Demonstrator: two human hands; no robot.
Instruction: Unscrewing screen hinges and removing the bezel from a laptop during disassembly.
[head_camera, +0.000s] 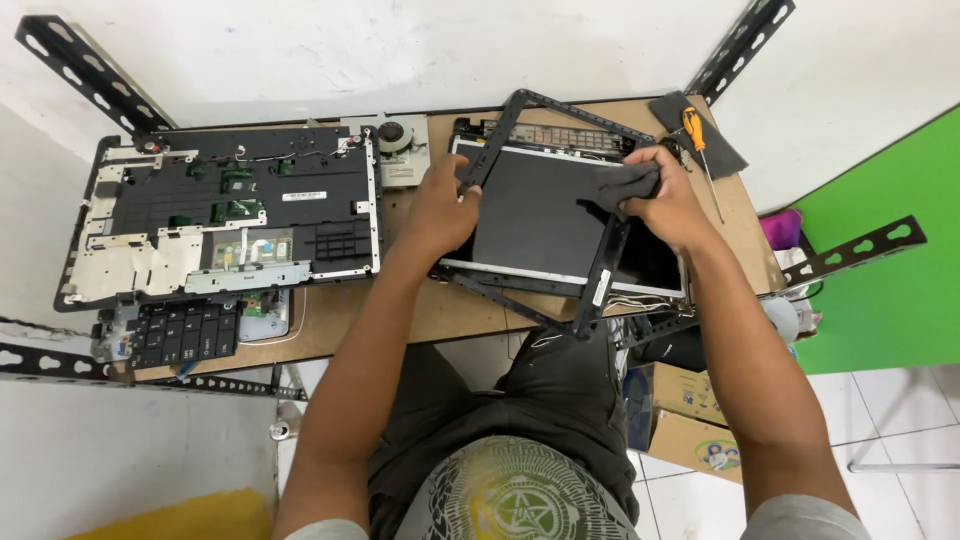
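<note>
- Here, the left hand (440, 205) grips the upper-left side of a black screen bezel frame (597, 270), fingers closed around its bar.
- The right hand (668, 200) presses a dark grey cloth (620, 185) down on the laptop screen panel (530, 220), fingers clamped on the cloth.
- The bezel frame sits tilted and lifted over the screen panel, its lower corner reaching past the front edge of the bench (450, 310).
- The screen panel lies flat on the right half of the bench, just in front of the person.
- On the left lies an opened laptop base (230, 215) with bare circuit boards, well apart from the hands.
- A black keyboard (185, 330) lies at the bench's front-left edge, just below the base.
- A small cooling fan (395, 135) sits between the base and the screen panel, near the back.
- An orange-handled screwdriver (695, 135) rests on a grey pad at the right rear corner, near the right hand.
</note>
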